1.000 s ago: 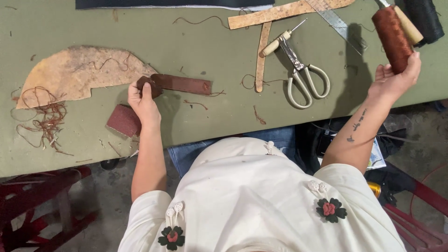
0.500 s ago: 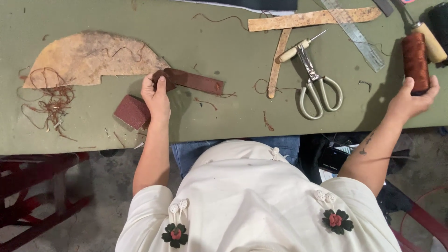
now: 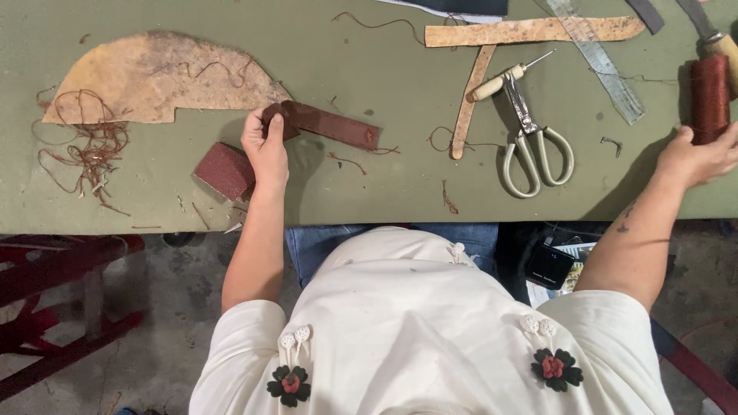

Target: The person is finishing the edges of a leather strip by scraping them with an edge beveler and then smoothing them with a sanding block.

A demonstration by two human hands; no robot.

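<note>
My left hand (image 3: 266, 147) grips the left end of a dark brown leather strip (image 3: 330, 124) that lies flat on the green table (image 3: 369, 184). A reddish-brown block (image 3: 224, 170) sits just left of that hand. My right hand (image 3: 696, 157) rests at the table's right edge, its fingers touching the lower end of a spool of reddish-brown thread (image 3: 709, 96) that lies on the table. Whether those fingers close around the spool is not visible.
A tan curved leather piece (image 3: 154, 77) and a tangle of brown thread scraps (image 3: 84, 146) lie at far left. Cream-handled scissors (image 3: 534, 146), a wooden-handled awl (image 3: 503, 77), tan leather strips (image 3: 530, 31), and a metal ruler (image 3: 603, 65) lie centre-right. Red stool below left.
My right hand has lowered the thread spool from the air down onto the table at the right. The left hand has stayed on the strip's end.
</note>
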